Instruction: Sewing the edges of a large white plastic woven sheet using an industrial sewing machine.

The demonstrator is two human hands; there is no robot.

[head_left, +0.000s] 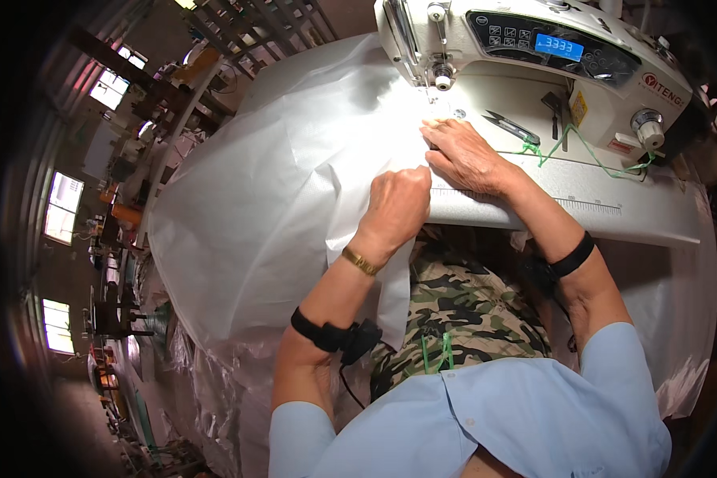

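A large sheet of white plastic-like fabric (pixel 255 183) spreads over the left of the sewing table and hangs down toward my lap. My left hand (pixel 398 203) is closed on the fabric's right edge, its fingers curled under and mostly hidden. Just beyond it, my right hand (pixel 466 155) presses its fingertips together on the same edge, close in front of the needle area. The white sewing machine (pixel 474 68) stands over the far side, its lamp glaring on the cloth. The needle and presser foot (pixel 432 95) are washed out by the light.
Thread snips (pixel 514 127) with green string (pixel 585 147) lie on the machine bed right of my right hand. A dark flat tool (pixel 554 115) rests behind them. A ruler strip (pixel 534 199) runs along the table front. Clear plastic sheeting (pixel 223 406) hangs at the lower left.
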